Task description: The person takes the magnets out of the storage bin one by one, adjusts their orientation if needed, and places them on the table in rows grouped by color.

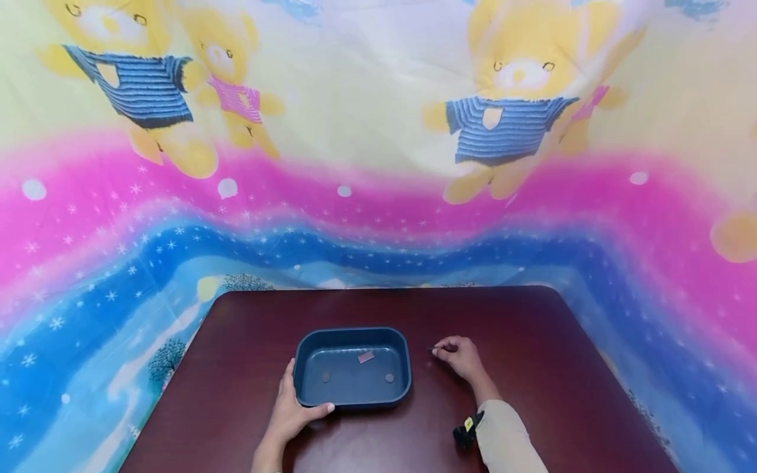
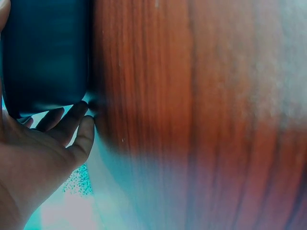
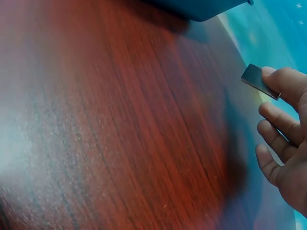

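Observation:
A dark blue rectangular tray stands on the table. Its near left corner is held by my left hand, thumb along the front wall and fingers against the left side; the left wrist view shows these fingers at the tray's end. Inside lie a small flat rectangular piece and two small round discs, one to the left and one to the right. Right of the tray, my right hand pinches a small dark, flat rectangular piece above the table, its other fingers loosely curled.
The dark red-brown wooden table has rounded far corners. Behind and beside it hangs a cloth printed with bears and snowflakes. A black device with a yellow label sits at my right wrist, by the beige sleeve.

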Available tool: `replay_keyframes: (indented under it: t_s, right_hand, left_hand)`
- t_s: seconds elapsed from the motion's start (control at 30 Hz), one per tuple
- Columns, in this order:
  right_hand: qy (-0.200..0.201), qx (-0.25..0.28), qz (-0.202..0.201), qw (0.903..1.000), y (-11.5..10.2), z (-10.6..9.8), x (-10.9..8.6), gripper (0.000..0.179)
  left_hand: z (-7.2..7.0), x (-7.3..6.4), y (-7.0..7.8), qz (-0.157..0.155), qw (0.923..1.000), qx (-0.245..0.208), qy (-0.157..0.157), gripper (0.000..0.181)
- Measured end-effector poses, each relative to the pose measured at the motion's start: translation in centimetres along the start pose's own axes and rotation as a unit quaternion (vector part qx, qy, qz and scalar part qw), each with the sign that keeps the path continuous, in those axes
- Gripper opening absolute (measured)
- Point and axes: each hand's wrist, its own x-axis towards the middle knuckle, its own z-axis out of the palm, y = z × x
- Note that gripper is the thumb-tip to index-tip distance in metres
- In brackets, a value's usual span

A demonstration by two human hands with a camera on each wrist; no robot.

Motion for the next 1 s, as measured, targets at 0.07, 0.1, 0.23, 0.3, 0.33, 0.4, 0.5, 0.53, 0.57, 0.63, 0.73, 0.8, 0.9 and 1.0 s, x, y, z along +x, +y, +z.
replay_keyframes:
  t_s: [0.07, 0.1, 0.23, 0.3, 0.33, 0.4, 0.5, 0.53, 0.57, 0.63, 0.73, 0.8, 0.9, 1.0]
  right_hand:
    - [-0.004, -0.015, 0.001, 0.9999, 0.29, 0.22, -0.33, 0.005]
    - [-0.004, -0.017, 0.002, 0.9999, 0.37, 0.32, -0.37, 0.005]
    - [-0.001, -0.029, -0.004, 0.9996, 0.46, 0.56, -0.13, 0.009]
    - [0.004, -0.040, 0.003, 0.9992, 0.47, 0.59, 0.13, 0.009]
    - [0.007, -0.051, 0.008, 0.9986, 0.45, 0.60, 0.23, 0.009]
    - [0.015, -0.081, 0.016, 0.9964, 0.40, 0.56, 0.38, 0.008]
    - [0.030, -0.130, 0.025, 0.9907, 0.38, 0.48, 0.55, 0.006]
    - [0.031, -0.141, 0.029, 0.9891, 0.37, 0.43, 0.59, 0.005]
    - [0.033, -0.151, 0.032, 0.9875, 0.36, 0.39, 0.61, 0.005]
    - [0.033, -0.161, 0.037, 0.9857, 0.28, 0.29, 0.57, 0.005]
    - [0.029, -0.176, 0.045, 0.9830, 0.27, 0.22, 0.43, 0.005]
    - [0.026, -0.182, 0.050, 0.9816, 0.30, 0.23, 0.29, 0.006]
    - [0.028, -0.185, 0.045, 0.9813, 0.55, 0.28, 0.20, 0.007]
    - [0.029, -0.172, 0.028, 0.9842, 0.92, 0.26, 0.07, 0.010]
  left_hand:
    - [0.01, -0.25, -0.23, -0.005, 1.0000, 0.001, -0.001, 0.129]
    - [0.01, -0.30, -0.27, -0.005, 1.0000, 0.002, 0.000, 0.129]
    - [-0.05, -0.18, -0.24, -0.002, 1.0000, 0.005, 0.002, 0.128]
    - [-0.06, -0.05, -0.20, -0.004, 1.0000, 0.007, 0.000, 0.128]
    - [-0.06, 0.01, -0.19, -0.005, 1.0000, 0.008, -0.001, 0.128]
    - [-0.04, 0.09, -0.18, -0.008, 0.9999, 0.010, -0.003, 0.128]
    - [0.00, 0.13, -0.14, -0.009, 0.9999, 0.011, -0.004, 0.128]
    - [0.01, 0.15, -0.13, -0.008, 0.9999, 0.012, -0.004, 0.128]
    - [0.02, 0.15, -0.11, -0.007, 0.9999, 0.012, -0.003, 0.128]
    - [0.02, 0.14, -0.07, -0.003, 0.9999, 0.011, -0.001, 0.128]
    - [0.02, 0.08, -0.09, -0.003, 1.0000, 0.008, -0.001, 0.128]
    - [0.01, 0.01, -0.15, -0.004, 1.0000, 0.006, -0.002, 0.128]
    - [0.02, -0.06, -0.22, -0.005, 1.0000, 0.006, -0.002, 0.129]
    - [0.03, -0.09, -0.27, -0.006, 0.9999, 0.009, -0.003, 0.129]
